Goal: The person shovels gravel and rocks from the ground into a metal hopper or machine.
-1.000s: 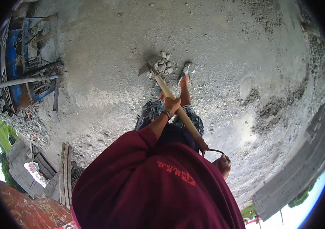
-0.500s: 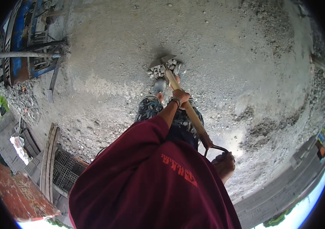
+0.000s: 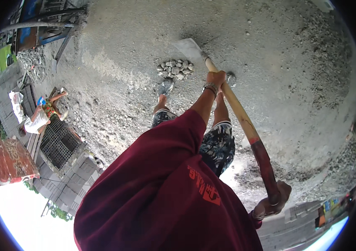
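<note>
A shovel (image 3: 239, 109) with a pale wooden shaft and a dark reddish upper end slants across in front of me. Around the lower part of its shaft my left hand (image 3: 217, 79) is closed, a band on the wrist. My right hand (image 3: 266, 207) grips the top end, low at the right. The grey metal blade (image 3: 189, 48) is beyond a small heap of grey stones (image 3: 175, 69) and apart from it; nothing shows on the blade. My left foot (image 3: 166, 86) stands just behind the heap, and my right foot (image 3: 231, 78) is right of the shaft.
Gravelly ground (image 3: 132, 46) surrounds me. At the left, a person (image 3: 44, 115) sits beside a dark grid-like crate (image 3: 61, 144) and stacked grey blocks (image 3: 8, 90). A metal frame (image 3: 40, 29) stands far left; a rusty red sheet (image 3: 6, 157) is near left.
The shovel blade has moved away from the stones, forward and to the right. Both hands have shifted right with the shaft. My right foot has moved right, and a seated person now shows at left.
</note>
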{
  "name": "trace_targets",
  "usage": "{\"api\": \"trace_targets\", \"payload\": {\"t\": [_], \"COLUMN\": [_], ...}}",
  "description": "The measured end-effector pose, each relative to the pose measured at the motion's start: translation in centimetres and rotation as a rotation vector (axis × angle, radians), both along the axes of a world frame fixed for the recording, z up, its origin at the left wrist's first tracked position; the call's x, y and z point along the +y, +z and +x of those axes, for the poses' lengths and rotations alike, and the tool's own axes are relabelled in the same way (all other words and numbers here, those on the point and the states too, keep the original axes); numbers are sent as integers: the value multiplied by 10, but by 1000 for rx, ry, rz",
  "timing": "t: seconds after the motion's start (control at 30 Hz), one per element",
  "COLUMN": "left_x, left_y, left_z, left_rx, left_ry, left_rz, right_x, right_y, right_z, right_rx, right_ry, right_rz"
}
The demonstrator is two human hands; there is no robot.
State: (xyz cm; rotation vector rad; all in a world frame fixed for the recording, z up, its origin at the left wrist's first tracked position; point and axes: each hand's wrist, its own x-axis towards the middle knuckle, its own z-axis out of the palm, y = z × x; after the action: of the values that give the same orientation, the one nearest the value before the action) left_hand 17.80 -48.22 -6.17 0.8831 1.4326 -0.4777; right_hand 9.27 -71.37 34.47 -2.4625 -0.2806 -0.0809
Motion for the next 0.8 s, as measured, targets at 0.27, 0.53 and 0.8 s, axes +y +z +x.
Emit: {"api": "trace_targets", "payload": {"t": [0.27, 0.53, 0.8], "left_x": [-231, -270, 9], "left_y": [-34, -88, -189], "left_z": [1, -16, -132], "left_rx": [47, 247, 85], "left_ry": [532, 581, 687], "left_rz": [-473, -451, -195], "right_x": [-216, -279, -60], "right_y": [-57, -100, -250], "right_z": [31, 89, 21], "right_rx": [303, 471, 589], "right_ry": [-961, -1071, -814], "right_rz": [-171, -106, 160]}}
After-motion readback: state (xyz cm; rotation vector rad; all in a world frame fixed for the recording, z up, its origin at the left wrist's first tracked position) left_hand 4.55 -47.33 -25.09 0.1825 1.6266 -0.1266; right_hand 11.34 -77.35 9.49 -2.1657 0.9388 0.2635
